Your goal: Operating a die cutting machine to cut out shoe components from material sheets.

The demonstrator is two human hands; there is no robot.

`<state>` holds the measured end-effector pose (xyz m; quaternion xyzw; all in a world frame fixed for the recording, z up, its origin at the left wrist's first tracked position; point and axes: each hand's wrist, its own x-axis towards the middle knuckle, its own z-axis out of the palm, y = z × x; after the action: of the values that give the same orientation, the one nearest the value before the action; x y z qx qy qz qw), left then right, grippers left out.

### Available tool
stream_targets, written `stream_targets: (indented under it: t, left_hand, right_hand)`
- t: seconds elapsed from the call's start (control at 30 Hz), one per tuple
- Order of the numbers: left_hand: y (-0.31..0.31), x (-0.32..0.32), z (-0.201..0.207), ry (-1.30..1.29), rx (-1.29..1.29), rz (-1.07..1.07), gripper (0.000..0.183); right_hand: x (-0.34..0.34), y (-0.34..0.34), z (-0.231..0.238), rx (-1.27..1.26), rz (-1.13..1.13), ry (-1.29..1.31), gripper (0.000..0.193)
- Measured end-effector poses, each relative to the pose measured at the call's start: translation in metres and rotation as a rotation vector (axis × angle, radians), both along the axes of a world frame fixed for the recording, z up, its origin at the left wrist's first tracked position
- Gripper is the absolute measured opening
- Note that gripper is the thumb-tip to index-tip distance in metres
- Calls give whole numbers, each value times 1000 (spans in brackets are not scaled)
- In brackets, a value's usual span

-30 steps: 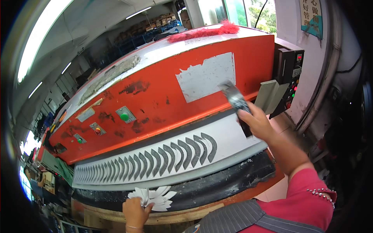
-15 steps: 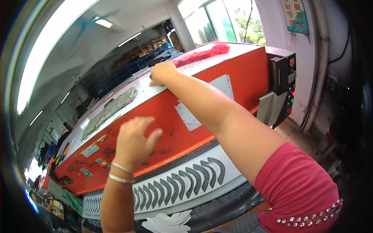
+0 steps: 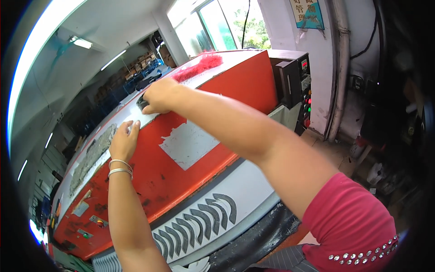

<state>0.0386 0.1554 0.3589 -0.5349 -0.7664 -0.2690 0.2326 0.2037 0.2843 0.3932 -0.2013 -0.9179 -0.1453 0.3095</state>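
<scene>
My right hand (image 3: 161, 95) reaches across to the white top of a red machine (image 3: 244, 84). Its fingers are closed on a small dark object (image 3: 142, 104), mostly hidden by the hand. Below and to its left is my left hand (image 3: 123, 141), with two bangles at the wrist. Thumb and fingers stand apart at the machine's top edge, and nothing shows between them. Beside that hand lies a rumpled grey cloth (image 3: 93, 154) on the top. Lower down, a row of dark curved strips (image 3: 199, 222) rests on a white board (image 3: 248, 181).
Red fluffy material (image 3: 199, 67) lies farther back on the machine top. A control box with lit buttons (image 3: 306, 97) stands at its right end. Black sheeting (image 3: 267, 231) and white curved pieces (image 3: 195, 264) are near me. A pipe (image 3: 339, 77) runs down the wall.
My view has swung right, so the machine sits farther left. My left hand has risen to the machine's top edge, nearer my right hand. The dark object in the right hand shows more.
</scene>
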Motion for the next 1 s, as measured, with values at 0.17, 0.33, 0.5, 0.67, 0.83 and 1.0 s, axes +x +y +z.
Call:
stream_targets:
  t: [0.17, 0.33, 0.5, 0.67, 0.83, 1.0]
  left_hand:
    - [-8, 5, 0, -23, -5, 18, 49]
    - [4, 3, -4, -3, 24, -20, 41]
    - [-1, -15, -7, -21, 18, -26, 40]
    - [-3, 7, -4, 12, 19, 71, 40]
    - [-3, 5, -7, -7, 24, 46, 42]
    - [-3, 8, -7, -10, 17, 91, 45]
  right_hand:
    - [44, -25, -14, 25, 21, 35, 47]
    - [-3, -14, -24, 145, 61, 367, 43]
    - [-20, -20, -38, 8, 95, 411, 38]
    - [20, -30, -15, -120, 27, 233, 37]
    - [-54, -27, -4, -63, 6, 300, 28]
    - [-70, -13, -3, -119, -62, 184, 34]
